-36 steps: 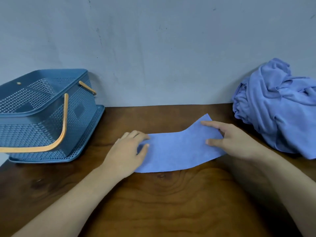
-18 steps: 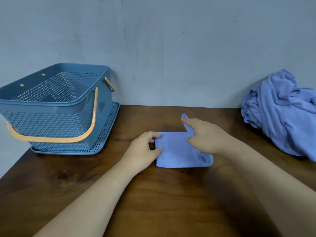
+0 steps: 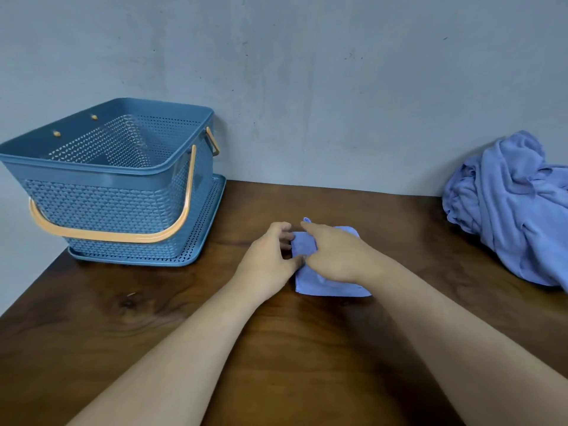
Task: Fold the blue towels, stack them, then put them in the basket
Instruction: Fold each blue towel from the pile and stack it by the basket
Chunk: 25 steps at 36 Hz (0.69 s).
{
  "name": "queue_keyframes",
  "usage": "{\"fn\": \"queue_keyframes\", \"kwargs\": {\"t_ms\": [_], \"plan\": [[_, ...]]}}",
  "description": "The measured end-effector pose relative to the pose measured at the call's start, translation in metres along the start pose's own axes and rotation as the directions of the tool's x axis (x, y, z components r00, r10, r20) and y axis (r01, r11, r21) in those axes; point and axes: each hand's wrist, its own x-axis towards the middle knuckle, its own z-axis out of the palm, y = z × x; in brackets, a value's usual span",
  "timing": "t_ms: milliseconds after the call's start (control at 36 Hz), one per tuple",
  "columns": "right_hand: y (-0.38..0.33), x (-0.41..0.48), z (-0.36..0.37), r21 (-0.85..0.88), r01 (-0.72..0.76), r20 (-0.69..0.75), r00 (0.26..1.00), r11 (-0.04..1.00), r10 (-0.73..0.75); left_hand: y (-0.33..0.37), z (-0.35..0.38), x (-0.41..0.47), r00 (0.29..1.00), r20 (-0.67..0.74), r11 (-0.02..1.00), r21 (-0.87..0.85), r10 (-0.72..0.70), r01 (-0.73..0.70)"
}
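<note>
Towel (image 3: 333,289) folded smaller, L hand (image 3: 266,260) & R hand (image 3: 335,256) grips pinching it; 1 basket (image 3: 92,168), 1 pile (image 3: 516,204).

The basket (image 3: 107,207) is seen in slate blue with a woven perforated pattern and orange handles (image 3: 101,235). The folded towel (image 3: 332,289) and the towel heap (image 3: 516,210) are plain periwinkle. Dark brown grain is shown by the bench (image 3: 276,364).
</note>
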Motion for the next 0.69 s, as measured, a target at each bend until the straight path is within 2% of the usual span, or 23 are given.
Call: {"fn": "queue_keyframes", "kwargs": {"t_ms": [83,250,333,417,472,528,611,694], "plan": [[0.002,0.002,0.010,0.110,0.009,-0.022,1.000,0.994,-0.007,0.000,-0.001,0.000,1.000,-0.019,1.000,-0.009,-0.011,0.011],[0.014,0.007,0.016,0.214,0.081,-0.057,0.996,0.973,-0.071,0.003,-0.001,-0.001,1.000,-0.017,1.000,-0.004,-0.025,0.025],[0.014,-0.001,0.010,0.415,0.108,-0.053,0.994,0.903,-0.094,0.007,-0.001,-0.002,0.999,-0.007,0.999,-0.024,-0.032,0.032],[0.029,-0.005,-0.003,0.523,0.196,-0.240,0.968,0.829,-0.077,0.011,-0.002,-0.004,0.998,-0.031,0.996,-0.059,-0.062,0.061],[0.050,-0.004,-0.013,0.485,0.251,-0.380,0.923,0.838,-0.057,0.014,-0.001,-0.006,0.996,-0.042,0.995,-0.068,-0.077,0.074],[0.072,-0.002,-0.016,0.380,0.248,-0.458,0.887,0.891,-0.052,0.018,0.002,-0.009,0.996,-0.037,0.992,-0.101,-0.078,0.074],[0.100,0.003,-0.005,0.233,0.237,-0.441,0.890,0.943,-0.114,0.022,0.011,-0.013,0.998,-0.029,0.993,-0.097,-0.064,0.061],[0.117,0.006,0.014,0.134,0.292,-0.377,0.899,0.947,-0.224,0.022,0.021,-0.014,0.998,-0.055,0.998,0.057,-0.012,0.015]]}}
